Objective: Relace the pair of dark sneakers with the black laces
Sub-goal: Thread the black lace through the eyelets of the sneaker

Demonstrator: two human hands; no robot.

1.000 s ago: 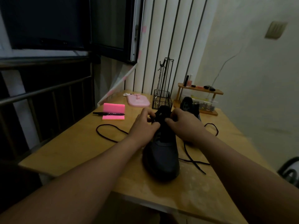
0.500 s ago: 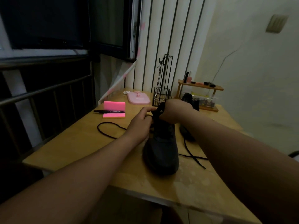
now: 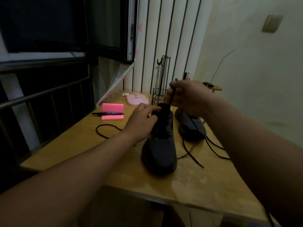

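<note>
Sneaker (image 3: pixel 161 145) mid-frame part laced; right hand (image 3: pixel 185 97) pinching lace (image 3: pixel 172 95) upward, left hand (image 3: pixel 141 122) fingers curled at eyelets. Second sneaker (image 3: pixel 191 126) right, unlaced.

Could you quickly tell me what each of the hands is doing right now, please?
Left hand: fingers curled against the near sneaker; grip cannot be told.
Right hand: closed on the black lace.

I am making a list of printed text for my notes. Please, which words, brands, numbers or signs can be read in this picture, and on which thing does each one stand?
No text can be read.
black marker: pale printing along the barrel, too small and blurred to read.
near sneaker: no logo visible in the dim light.
pink sticky notes: blank as far as visible.
</note>
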